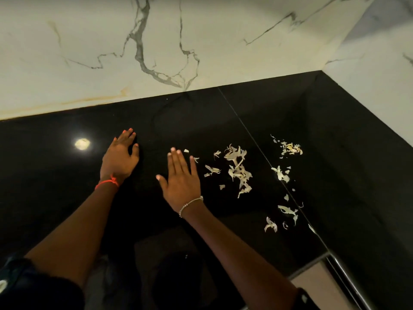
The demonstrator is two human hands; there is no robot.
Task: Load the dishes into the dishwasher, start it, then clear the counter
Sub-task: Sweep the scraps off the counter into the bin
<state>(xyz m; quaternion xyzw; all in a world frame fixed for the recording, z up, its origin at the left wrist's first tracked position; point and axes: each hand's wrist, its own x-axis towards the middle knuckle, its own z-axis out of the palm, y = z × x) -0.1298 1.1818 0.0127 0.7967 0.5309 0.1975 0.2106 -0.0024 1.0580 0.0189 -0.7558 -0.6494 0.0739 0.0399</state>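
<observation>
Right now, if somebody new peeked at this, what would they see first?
Probably the pale peel scraps scattered over the shiny black counter, right of the right hand. Next, both hands stretched out with straight fingers, the left hand beside a round glare of light. Behind stands a white marble wall with grey veins.

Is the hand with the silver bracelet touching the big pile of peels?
Apart. The head view shows bare black counter between the right hand and the big pile of peels.
</observation>
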